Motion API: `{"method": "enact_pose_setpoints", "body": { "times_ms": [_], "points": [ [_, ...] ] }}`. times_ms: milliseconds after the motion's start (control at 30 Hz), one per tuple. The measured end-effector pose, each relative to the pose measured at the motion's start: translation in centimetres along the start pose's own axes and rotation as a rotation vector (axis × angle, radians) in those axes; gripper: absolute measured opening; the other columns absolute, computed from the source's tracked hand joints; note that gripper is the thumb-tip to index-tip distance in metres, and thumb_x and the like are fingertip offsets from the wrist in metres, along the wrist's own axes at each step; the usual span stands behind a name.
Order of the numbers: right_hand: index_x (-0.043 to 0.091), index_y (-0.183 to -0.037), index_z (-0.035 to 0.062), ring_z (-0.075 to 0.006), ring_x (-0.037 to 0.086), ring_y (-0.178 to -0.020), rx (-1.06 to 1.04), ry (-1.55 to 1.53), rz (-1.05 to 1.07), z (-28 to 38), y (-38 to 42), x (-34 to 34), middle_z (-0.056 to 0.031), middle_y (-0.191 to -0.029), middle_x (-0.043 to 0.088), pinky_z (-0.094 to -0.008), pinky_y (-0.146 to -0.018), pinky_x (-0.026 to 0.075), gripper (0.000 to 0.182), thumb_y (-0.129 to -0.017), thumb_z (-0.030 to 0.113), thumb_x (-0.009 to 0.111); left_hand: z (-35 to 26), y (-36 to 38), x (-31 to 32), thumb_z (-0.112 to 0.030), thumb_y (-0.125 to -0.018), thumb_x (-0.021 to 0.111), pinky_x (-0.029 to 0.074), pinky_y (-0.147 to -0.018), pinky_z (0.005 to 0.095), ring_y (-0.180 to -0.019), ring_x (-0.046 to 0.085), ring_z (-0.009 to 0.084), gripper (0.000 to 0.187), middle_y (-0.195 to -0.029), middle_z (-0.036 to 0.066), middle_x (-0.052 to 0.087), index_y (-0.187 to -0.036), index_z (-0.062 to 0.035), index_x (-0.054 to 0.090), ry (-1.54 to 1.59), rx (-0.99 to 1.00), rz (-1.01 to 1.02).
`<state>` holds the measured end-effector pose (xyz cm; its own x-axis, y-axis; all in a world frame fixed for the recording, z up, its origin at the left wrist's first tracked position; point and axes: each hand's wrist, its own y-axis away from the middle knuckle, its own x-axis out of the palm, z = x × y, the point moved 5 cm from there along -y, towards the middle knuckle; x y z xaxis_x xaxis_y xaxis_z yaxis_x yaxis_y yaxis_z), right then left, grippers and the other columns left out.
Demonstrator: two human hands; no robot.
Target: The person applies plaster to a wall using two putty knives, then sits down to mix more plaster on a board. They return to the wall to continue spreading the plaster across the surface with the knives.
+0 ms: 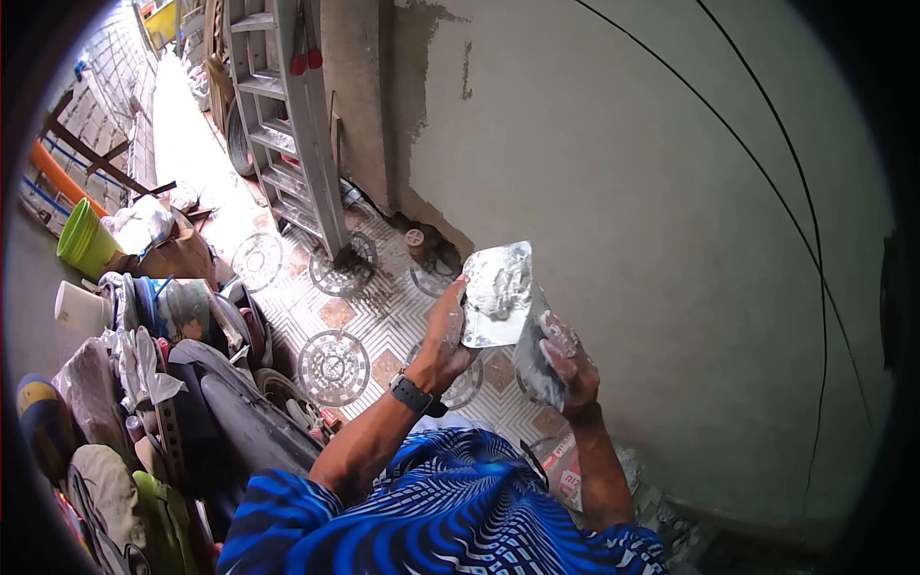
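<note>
My left hand (446, 333) is closed on the left side of a flat metal plate (484, 331), which bears a heap of white paste (500, 285). A watch with a dark strap is on that wrist. Just to the right, my right hand (569, 362) is wrapped round a second flat metal tool (539, 369), which is smeared with white and tilted downward. Its upper edge is close beside the plate; whether they touch I cannot tell. White residue covers the fingers of my right hand. The handles of both tools are hidden.
A smooth grey-green wall (652, 220) fills the right side, with dark cables hanging down it. An aluminium ladder (287, 144) stands on the patterned tile floor (333, 369). Bags, a green bucket (86, 236) and piled goods line the left. A paper sack (565, 470) lies below my right hand.
</note>
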<state>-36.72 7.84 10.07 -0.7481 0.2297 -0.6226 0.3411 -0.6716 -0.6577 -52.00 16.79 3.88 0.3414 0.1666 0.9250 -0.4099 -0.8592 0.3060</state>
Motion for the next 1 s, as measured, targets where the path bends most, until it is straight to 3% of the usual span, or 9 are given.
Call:
{"method": "enact_pose_setpoints", "body": {
  "times_ms": [100,200,267,333,433,500,567,833,1000],
  "points": [
    [0.057,-0.12,0.0049,-0.0389,0.059,-0.113,0.082,0.125,0.149,-2.7,1.4,-1.1,-0.0224,-0.122,0.06,-0.0439,-0.095,0.048,0.037,-0.083,0.004,0.059,-1.8,0.3,-0.7,-0.024,-0.103,0.037,0.054,-0.092,0.0415,-0.106,0.063,0.0271,0.039,-0.124,0.016,0.059,-0.129,0.0034,0.044,-0.069,0.041,0.019],
    [0.055,-0.121,0.0014,-0.0342,0.063,-0.106,0.378,0.066,0.045,-5.6,4.2,-1.7,-0.0185,-0.117,0.062,-0.0406,-0.092,0.05,0.034,-0.087,0.003,0.055,-3.6,-0.5,-1.7,-0.026,-0.102,0.038,0.052,-0.094,0.0416,-0.107,0.062,0.0265,0.04,-0.125,0.014,0.059,-0.13,0.0023,0.045,-0.104,0.104,0.018],
    [0.054,-0.122,-0.0014,-0.0287,0.062,-0.104,0.784,-0.251,-0.228,-7.3,5.9,-1.5,-0.0148,-0.113,0.062,-0.0384,-0.092,0.049,0.031,-0.091,0.003,0.052,-4.7,-0.8,-1.9,-0.027,-0.101,0.041,0.051,-0.093,0.0412,-0.104,0.063,0.0249,0.039,-0.122,0.012,0.06,-0.129,0.0002,0.047,-0.125,0.123,0.018],
    [0.054,-0.121,-0.0036,-0.0237,0.061,-0.103,0.957,-0.618,-0.5,-7.5,6.3,-0.8,-0.0113,-0.108,0.062,-0.0366,-0.093,0.048,0.028,-0.094,0.005,0.05,-5.4,-1.0,-2.2,-0.027,-0.101,0.042,0.053,-0.09,0.0401,-0.099,0.065,0.0238,0.038,-0.118,0.012,0.062,-0.127,-0.0002,0.049,-0.081,0.124,0.022],
    [0.056,-0.117,-0.0032,-0.0208,0.058,-0.104,0.954,-1.094,-0.741,-4.7,-0.6,-0.1,-0.0076,-0.104,0.062,-0.0347,-0.095,0.046,0.028,-0.093,0.012,0.057,-5.6,-1.9,-4.3,-0.03,-0.1,0.044,0.052,-0.091,0.0407,-0.103,0.064,0.0236,0.038,-0.12,0.011,0.061,-0.127,-0.0024,0.049,-0.129,0.115,-0.013],
    [0.057,-0.117,-0.0013,-0.0207,0.059,-0.103,1.039,-0.808,-0.665,-6.3,0.2,1.0,-0.0065,-0.105,0.063,-0.0369,-0.093,0.047,0.032,-0.092,0.017,0.06,-5.5,-2.0,-5.3,-0.03,-0.1,0.043,0.052,-0.091,0.0412,-0.103,0.064,0.0235,0.038,-0.12,0.01,0.061,-0.126,-0.003,0.049,-0.135,0.103,-0.048],
    [0.058,-0.118,0.0026,-0.0204,0.06,-0.102,1.25,-1.098,-0.769,-5.8,-1.8,2.6,-0.0046,-0.107,0.064,-0.041,-0.091,0.047,0.038,-0.089,0.027,0.063,-5.2,-2.0,-5.6,-0.03,-0.1,0.043,0.053,-0.09,0.0408,-0.102,0.064,0.0236,0.038,-0.119,0.011,0.061,-0.126,-0.0024,0.049,-0.135,0.086,-0.048],
    [0.056,-0.117,-0.0008,-0.0233,0.062,-0.102,1.199,-1.336,-0.573,-6.7,-2.9,11.9,-0.013,-0.113,0.062,-0.0424,-0.09,0.049,0.038,-0.094,0.029,0.058,-5.7,-1.6,-5.2,-0.032,-0.102,0.04,0.054,-0.083,0.0364,-0.097,0.064,0.0213,0.041,-0.116,0.011,0.062,-0.127,-0.0001,0.048,-0.15,0.102,-0.04],
    [0.056,-0.114,-0.0017,-0.0224,0.062,-0.094,1.295,-1.07,-0.613,-10.3,-1.4,13.4,-0.0082,-0.102,0.063,-0.0399,-0.082,0.051,0.033,-0.095,0.025,0.057,-9.0,-0.7,-7.6,-0.031,-0.103,0.039,0.054,-0.086,0.0357,-0.1,0.064,0.0212,0.041,-0.119,0.012,0.06,-0.128,0.0003,0.046,-0.143,0.111,-0.053]
  ]
}}
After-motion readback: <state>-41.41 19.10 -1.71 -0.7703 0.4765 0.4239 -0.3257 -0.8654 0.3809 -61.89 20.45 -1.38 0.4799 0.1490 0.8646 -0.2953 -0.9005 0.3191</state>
